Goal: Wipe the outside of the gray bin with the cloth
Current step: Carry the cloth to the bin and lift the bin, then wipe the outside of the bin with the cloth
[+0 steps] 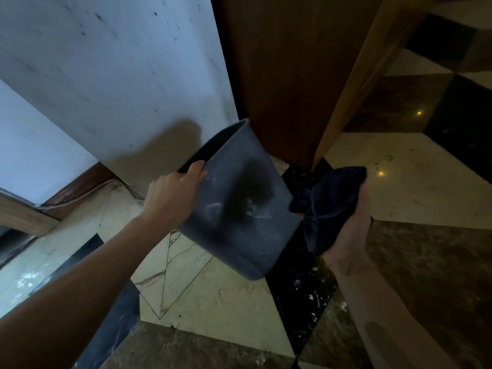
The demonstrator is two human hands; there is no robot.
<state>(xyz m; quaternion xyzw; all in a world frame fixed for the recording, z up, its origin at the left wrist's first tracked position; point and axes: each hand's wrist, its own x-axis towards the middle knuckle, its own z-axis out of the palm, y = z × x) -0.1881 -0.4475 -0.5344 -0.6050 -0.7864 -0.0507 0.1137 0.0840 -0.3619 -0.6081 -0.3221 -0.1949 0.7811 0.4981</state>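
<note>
The gray bin (239, 203) hangs tilted above the floor, its open top turned up and to the left. A dark smudge and pale streaks mark its near side. My left hand (173, 195) grips the bin's rim, fingers curled over the edge. My right hand (351, 230) sits just right of the bin, bunched around a dark blue cloth (330, 203). The cloth's left edge comes close to the bin's right side; whether they touch is unclear.
A white wall (106, 75) rises behind the bin, with a dark wooden door (279, 62) and its frame to the right. The floor is patterned marble (226, 302) in cream, black and brown tiles, with white specks on the black tile under the bin.
</note>
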